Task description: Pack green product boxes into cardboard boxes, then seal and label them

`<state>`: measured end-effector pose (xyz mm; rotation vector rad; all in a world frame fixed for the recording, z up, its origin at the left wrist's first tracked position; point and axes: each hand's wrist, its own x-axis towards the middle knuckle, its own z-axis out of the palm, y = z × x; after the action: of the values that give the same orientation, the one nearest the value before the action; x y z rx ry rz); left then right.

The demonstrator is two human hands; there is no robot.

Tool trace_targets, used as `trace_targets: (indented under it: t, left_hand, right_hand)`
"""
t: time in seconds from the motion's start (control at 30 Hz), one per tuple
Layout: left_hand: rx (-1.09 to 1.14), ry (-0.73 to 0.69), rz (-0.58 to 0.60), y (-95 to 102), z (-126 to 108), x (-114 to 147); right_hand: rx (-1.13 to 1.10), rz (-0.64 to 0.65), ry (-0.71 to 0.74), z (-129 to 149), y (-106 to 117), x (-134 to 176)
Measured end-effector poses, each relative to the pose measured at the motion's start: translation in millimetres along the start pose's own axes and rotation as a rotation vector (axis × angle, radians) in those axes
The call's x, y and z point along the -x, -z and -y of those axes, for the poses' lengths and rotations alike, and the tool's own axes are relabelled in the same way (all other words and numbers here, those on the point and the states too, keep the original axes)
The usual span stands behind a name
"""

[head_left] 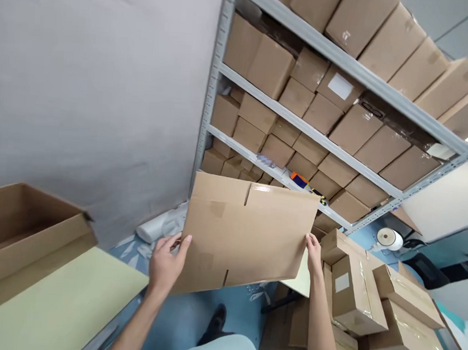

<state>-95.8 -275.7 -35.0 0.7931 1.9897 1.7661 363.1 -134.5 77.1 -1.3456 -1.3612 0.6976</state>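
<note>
A flattened cardboard box [246, 234] is held up in front of me, tilted, with a slot cut in its upper edge and another in its lower edge. My left hand [167, 260] grips its left edge, thumb on the near face and fingers mostly behind. At the opposite edge, my right hand [312, 251] pinches the board, its fingers partly hidden. Shiny tape shows along the top edge.
To the left, an open cardboard box [34, 258] stands on a pale yellow tabletop [104, 288]. Ahead rises a metal shelving rack [304, 129] packed with boxes. Stacked taped boxes [357, 293] crowd the right. A white roll [155, 225] lies on the blue floor [185, 320] by the wall.
</note>
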Motion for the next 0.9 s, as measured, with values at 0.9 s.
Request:
trace_targets:
  t: [0.9]
  left_hand:
    - [-0.049, 0.160, 0.700, -317.5, 21, -96]
  right_hand:
    - [0.115, -0.344, -0.412, -153, 32, -44]
